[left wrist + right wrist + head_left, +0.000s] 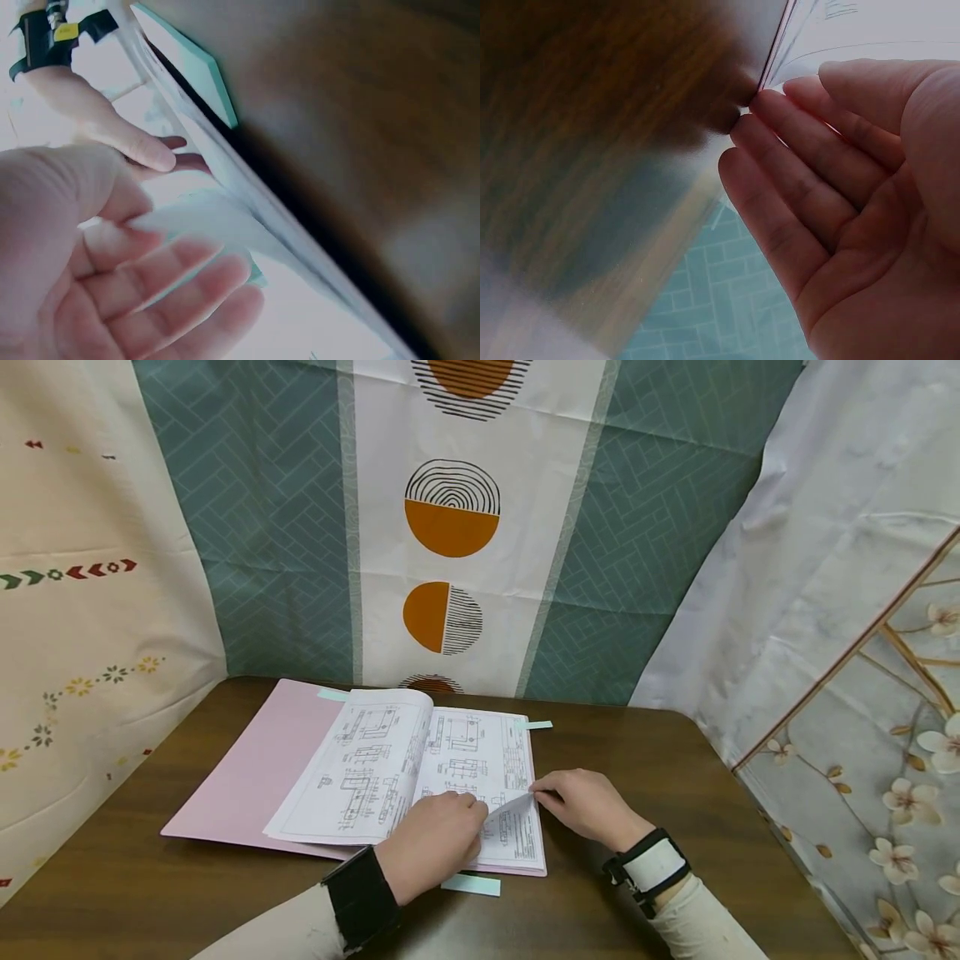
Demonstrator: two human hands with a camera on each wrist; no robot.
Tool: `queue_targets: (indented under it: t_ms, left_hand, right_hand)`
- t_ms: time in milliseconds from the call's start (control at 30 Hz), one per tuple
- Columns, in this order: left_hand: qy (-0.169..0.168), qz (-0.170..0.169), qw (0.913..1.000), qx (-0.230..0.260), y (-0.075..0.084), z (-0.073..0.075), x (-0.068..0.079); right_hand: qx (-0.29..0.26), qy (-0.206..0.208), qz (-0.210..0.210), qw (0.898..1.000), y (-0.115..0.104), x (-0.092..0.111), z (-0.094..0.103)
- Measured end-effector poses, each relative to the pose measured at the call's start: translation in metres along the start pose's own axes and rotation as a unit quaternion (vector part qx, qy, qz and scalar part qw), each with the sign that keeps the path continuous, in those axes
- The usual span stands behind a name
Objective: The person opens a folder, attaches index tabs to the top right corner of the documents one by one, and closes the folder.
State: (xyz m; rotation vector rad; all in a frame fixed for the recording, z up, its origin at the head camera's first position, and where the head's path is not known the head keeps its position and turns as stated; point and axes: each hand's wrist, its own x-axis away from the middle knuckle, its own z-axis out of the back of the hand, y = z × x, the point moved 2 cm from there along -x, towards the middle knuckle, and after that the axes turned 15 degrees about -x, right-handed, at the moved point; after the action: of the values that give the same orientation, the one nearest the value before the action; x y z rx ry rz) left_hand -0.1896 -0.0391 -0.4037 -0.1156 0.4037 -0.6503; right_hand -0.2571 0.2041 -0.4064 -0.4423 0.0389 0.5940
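An open booklet of technical line drawings (465,739) lies on the table, its turned pages (367,752) curling over a pink cover (262,760). My left hand (438,835) is over the lower part of the right-hand page. Its thumb and index finger pinch the corner of a lifted page (210,217), while the other fingers spread loosely. At the booklet's right edge, my right hand (588,806) pinches that page's edge with thumb and index finger. The remaining right fingers (795,172) extend beside the edge, near the tabletop.
Mint paper tabs stick out at the booklet's bottom (471,884), upper right (534,724) and upper left (333,694). The brown wooden table (622,739) meets patterned cloth hangings (450,527) at the back and sides. Both wrists wear black straps (362,893).
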Motion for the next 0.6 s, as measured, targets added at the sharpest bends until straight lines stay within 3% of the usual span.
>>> queue_targets:
  t_ms: [200,433,600]
  left_hand:
    - [0.094,0.04,0.9944,-0.027,-0.009,0.006,0.009]
    - [0.136,0.06,0.9862,-0.073,-0.022,0.01,0.017]
    - [0.157,0.062,0.9779,-0.124,-0.034,0.014,0.023]
  right_hand:
    - [0.01,0.01,0.006,1.0,-0.001,0.0,0.0]
    - [0.033,0.026,0.036,0.998,-0.015,0.001,0.002]
    - [0.029,-0.003,0.076,0.997,-0.027,0.002,-0.002]
